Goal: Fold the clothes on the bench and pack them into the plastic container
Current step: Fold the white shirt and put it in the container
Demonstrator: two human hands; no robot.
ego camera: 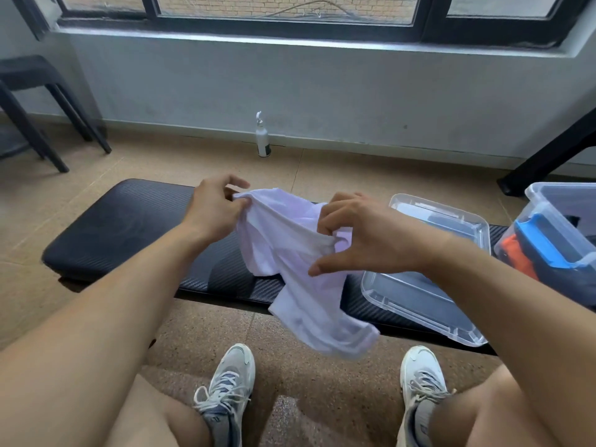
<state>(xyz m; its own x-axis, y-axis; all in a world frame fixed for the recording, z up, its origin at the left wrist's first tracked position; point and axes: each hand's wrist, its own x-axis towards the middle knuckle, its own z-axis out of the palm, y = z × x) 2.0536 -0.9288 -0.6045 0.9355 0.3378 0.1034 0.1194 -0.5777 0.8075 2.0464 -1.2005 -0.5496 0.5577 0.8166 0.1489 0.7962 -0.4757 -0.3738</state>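
A white garment (290, 253) hangs crumpled in the air above the black padded bench (122, 227). My left hand (216, 208) pinches its upper left edge. My right hand (364, 237) grips a bunched fold near its upper right, thumb stretched out below. The cloth's lower end dangles past the bench's front edge. On the bench to the right lies a clear plastic lid (429, 301), flat. Further right stands the clear plastic container (554, 227) with a blue handle; orange and dark clothes show inside it.
A white spray bottle (263, 137) stands on the floor by the wall. A black stool (35, 101) is at the far left, a black table leg (548, 153) at the right. My two shoes (225, 391) rest on the floor before the bench.
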